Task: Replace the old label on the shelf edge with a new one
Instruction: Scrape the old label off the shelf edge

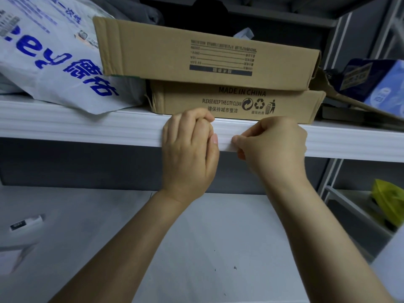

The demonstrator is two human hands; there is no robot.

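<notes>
White paper label sits on the ribbed white shelf edge, between both hands. The left hand grips the edge, thumb beside the strip; the right hand pinches its other end. Old or new is unclear. Next likely needs a steady peel or press.

The left hand and right hand are bare, nails short, on unsleeved forearms
</notes>
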